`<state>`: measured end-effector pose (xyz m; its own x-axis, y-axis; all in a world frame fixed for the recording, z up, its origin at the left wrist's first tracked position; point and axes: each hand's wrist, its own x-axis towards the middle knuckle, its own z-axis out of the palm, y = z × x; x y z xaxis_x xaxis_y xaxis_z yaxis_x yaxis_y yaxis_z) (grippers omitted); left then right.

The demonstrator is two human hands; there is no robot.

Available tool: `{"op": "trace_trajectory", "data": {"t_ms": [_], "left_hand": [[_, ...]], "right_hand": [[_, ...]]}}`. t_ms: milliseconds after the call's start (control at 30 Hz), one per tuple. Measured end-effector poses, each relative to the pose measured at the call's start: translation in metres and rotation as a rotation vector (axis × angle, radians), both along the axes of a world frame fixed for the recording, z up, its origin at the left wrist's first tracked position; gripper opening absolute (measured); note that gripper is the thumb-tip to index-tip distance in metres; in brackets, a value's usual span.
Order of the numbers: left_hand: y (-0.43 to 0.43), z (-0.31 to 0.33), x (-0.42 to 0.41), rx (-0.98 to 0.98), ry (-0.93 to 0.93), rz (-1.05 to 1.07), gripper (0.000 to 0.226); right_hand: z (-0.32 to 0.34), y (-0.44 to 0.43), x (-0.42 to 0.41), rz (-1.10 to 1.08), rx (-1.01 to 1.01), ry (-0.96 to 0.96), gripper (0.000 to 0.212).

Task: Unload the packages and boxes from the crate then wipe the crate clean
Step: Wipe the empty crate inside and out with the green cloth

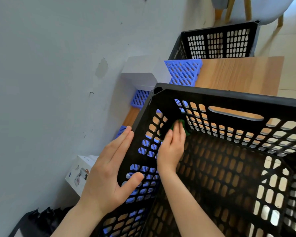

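Note:
A black perforated plastic crate (229, 98) fills the lower right, with nothing inside it. My right hand (172, 147) is inside the crate and presses a green cloth (184, 129) into the far left inner corner. My left hand (109, 170) rests flat against the outside of the crate's left wall, fingers spread, thumb over the holes. A white printed box (79, 171) lies outside the crate on the left by the wall, and black packages (41, 219) lie at the bottom left.
A wooden table top (243, 74) carries the crate. Blue lattice panels (183, 72) and a white box (140, 76) lie beyond it by the grey wall. A second black crate (217, 43) stands farther back near chair legs (229, 9).

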<state>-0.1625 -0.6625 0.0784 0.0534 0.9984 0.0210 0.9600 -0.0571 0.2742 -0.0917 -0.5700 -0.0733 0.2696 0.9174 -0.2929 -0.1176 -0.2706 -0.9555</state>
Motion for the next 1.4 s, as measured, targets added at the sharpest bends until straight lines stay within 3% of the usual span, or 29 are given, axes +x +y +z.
{"op": "trace_trajectory", "data": {"t_ms": [100,167,233,400,500,567,700,767,900,1000,1133,1300,1400], "left_hand": [[0.0,0.0,0.0,-0.005,0.006,0.002,0.077],[0.0,-0.001,0.0,0.0,-0.001,-0.005,0.077],[-0.001,-0.001,0.0,0.009,-0.003,-0.017,0.077],[0.0,-0.001,-0.001,0.017,-0.029,-0.019,0.079],[-0.001,-0.001,-0.002,0.023,-0.019,-0.025,0.077],[-0.001,-0.002,-0.004,0.03,-0.02,-0.028,0.077],[-0.002,-0.003,-0.006,0.045,-0.022,-0.023,0.078],[-0.001,-0.004,-0.006,0.058,-0.025,-0.023,0.079],[-0.003,-0.005,-0.006,0.076,-0.053,-0.003,0.082],[-0.003,-0.006,-0.005,0.115,-0.064,-0.003,0.087],[-0.004,-0.009,-0.005,0.162,-0.032,-0.006,0.091],[-0.007,-0.014,-0.005,0.253,0.037,0.011,0.089],[-0.01,-0.016,-0.004,0.329,0.07,0.011,0.082]], "right_hand": [[-0.019,0.018,0.011,0.021,-0.392,0.114,0.046],[-0.009,0.024,0.013,-0.013,-0.377,0.154,0.05],[0.02,0.018,0.005,-0.067,-0.227,0.171,0.051],[0.076,-0.003,-0.009,-0.094,0.425,0.017,0.044],[0.058,0.002,-0.004,-0.044,0.542,-0.108,0.044],[0.034,-0.001,-0.002,0.011,0.461,-0.161,0.044],[-0.012,-0.009,0.006,0.12,-0.111,-0.104,0.045],[-0.021,-0.006,0.014,0.212,-0.182,-0.152,0.047],[-0.019,0.011,0.035,0.44,-0.22,-0.391,0.043],[-0.006,0.029,0.06,0.849,-0.24,-0.672,0.036],[0.031,0.043,0.093,1.286,-0.074,-0.986,0.039],[0.094,0.024,0.134,1.482,0.137,-1.112,0.034],[0.129,0.004,0.159,1.535,0.39,-1.33,0.036]]}}
